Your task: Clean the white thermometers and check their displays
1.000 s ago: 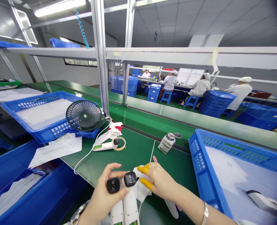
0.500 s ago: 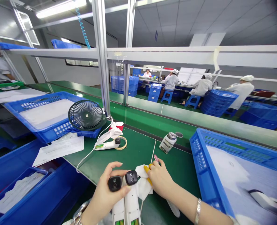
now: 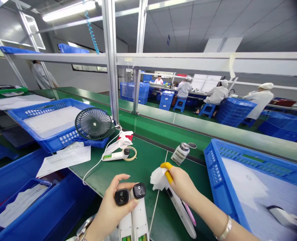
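Note:
My left hand is closed around two white handheld devices held side by side. Each has a black head with small round lenses, and batteries show in their open lower ends. Yellow finger cots cover fingertips of my right hand, which grips a crumpled white wipe above the green table. Below that hand is a long white object with a pink edge; whether the hand also holds it I cannot tell. Just beyond stands a white bottle with a metal top, its lid flipped up.
A similar white device lies by a tape roll and a white cable. Behind them is a dark round fan. Blue baskets flank the table, one at right, one at left. Co-workers sit farther back.
My right hand has moved slightly up and right with the wipe, turning so more of the white and pink object shows. My left hand stays almost in place with both devices.

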The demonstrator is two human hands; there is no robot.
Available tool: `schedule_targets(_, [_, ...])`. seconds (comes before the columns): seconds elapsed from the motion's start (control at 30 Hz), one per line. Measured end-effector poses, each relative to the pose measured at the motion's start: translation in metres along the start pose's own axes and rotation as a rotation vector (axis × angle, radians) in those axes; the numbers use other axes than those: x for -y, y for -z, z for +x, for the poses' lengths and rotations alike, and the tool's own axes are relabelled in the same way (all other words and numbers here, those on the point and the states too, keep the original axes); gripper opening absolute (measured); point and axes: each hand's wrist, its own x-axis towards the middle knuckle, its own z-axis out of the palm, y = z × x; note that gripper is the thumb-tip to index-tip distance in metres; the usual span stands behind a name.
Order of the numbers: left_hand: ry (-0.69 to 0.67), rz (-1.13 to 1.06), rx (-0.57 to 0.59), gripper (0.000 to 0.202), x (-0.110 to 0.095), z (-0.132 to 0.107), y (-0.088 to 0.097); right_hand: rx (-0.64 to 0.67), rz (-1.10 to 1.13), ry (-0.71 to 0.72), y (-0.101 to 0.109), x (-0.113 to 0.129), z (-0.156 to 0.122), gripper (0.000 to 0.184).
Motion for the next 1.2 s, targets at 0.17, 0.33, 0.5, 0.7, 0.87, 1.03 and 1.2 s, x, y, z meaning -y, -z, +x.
schedule_targets(0.17, [-0.002, 0.014, -0.001, 0.054, -0.001, 0.0, -0.005, -0.082, 0.204, 0.144, 0.006, -0.004, -0.005, 0.031])
schedule_targets(0.33, [-0.005, 0.04, -0.009, 0.053, -0.002, 0.001, -0.01, -0.182, 0.38, 0.308, 0.011, 0.0, -0.011, 0.033])
schedule_targets(0.5, [-0.012, 0.047, 0.009, 0.052, -0.003, 0.005, -0.013, -0.273, 0.453, 0.278, 0.012, 0.008, -0.013, 0.016])
schedule_targets(0.7, [0.004, 0.12, 0.089, 0.05, -0.005, 0.013, -0.014, -0.342, 0.601, 0.226, 0.015, 0.016, -0.021, 0.028])
schedule_targets(0.87, [0.01, 0.1, 0.106, 0.05, -0.007, 0.014, -0.022, -0.335, 0.513, 0.482, 0.014, 0.028, -0.029, 0.018])
schedule_targets(1.03, [-0.146, 0.169, 0.09, 0.048, -0.006, 0.01, -0.025, -0.376, 0.288, 0.673, 0.009, 0.036, -0.031, 0.018])
schedule_targets(1.2, [-0.187, 0.244, 0.102, 0.047, -0.015, 0.005, -0.023, -0.45, 0.224, 0.6, 0.01, 0.032, -0.027, 0.016])
